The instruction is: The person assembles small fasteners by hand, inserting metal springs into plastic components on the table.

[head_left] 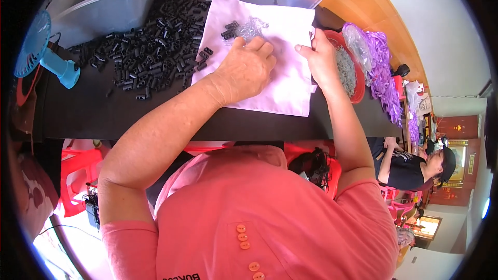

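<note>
A pale pink cloth [282, 96] lies spread on the dark table. My left hand [248, 67] rests over its middle, fingers curled down and closed, their tips hidden beneath the hand. Just beyond those fingers sits a small heap of clear plastic pieces [252, 26], with a few short black tubular pieces [229, 31] beside it. More black pieces [205, 56] lie along the cloth's left edge. At the right edge, my right hand [321, 57] pinches the cloth, thumb on top.
Loose black tubular pieces [155, 54] cover the table at left, before a translucent bin [98, 21]. A blue fan [59, 67] stands far left. To the right are a red basket [358, 85] of small clear pieces and purple strips [381, 67]. Another person [410, 168] sits farther right.
</note>
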Tool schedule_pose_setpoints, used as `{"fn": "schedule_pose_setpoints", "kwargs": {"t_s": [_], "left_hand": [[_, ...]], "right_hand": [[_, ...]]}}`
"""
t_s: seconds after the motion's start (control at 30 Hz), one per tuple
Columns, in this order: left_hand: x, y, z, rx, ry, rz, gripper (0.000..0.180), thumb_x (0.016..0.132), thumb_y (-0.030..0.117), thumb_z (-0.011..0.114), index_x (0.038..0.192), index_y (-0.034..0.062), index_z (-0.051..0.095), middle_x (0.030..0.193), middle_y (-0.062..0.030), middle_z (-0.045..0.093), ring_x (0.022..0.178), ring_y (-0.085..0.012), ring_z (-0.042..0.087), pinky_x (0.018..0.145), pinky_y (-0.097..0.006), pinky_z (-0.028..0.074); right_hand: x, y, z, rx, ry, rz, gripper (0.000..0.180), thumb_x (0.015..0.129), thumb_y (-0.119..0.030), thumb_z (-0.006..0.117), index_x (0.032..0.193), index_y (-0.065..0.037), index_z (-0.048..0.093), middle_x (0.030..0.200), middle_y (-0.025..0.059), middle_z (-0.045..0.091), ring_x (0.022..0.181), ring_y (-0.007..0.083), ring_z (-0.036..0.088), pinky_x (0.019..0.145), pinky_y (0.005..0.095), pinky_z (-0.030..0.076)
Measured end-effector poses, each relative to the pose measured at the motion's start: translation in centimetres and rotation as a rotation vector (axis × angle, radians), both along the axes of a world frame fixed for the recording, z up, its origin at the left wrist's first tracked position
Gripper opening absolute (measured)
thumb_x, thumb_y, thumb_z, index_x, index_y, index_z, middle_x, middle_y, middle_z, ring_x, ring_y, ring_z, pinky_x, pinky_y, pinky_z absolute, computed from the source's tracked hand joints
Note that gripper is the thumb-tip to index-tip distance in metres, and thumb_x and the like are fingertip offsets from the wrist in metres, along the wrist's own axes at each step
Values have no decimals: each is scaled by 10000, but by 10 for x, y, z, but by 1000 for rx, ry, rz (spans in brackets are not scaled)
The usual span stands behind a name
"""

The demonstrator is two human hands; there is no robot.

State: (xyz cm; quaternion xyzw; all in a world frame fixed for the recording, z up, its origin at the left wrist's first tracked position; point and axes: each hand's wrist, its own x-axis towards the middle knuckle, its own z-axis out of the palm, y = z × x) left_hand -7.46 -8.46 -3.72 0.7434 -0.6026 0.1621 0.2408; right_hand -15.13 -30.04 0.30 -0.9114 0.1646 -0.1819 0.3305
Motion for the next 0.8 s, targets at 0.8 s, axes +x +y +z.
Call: {"fn": "schedule_pose_setpoints", "kwargs": {"t_s": [0.8], "left_hand": [[9,-4,6,-401,54,12,212,616,38,637,825,55,612,926,-107,541,920,-307,530,768,-411,441]], "right_hand": [[-53,-23,-7,-618,161,-287,293,795,-162,745,1070,-89,675,996,126,701,884,344,682,757,465,524]]}}
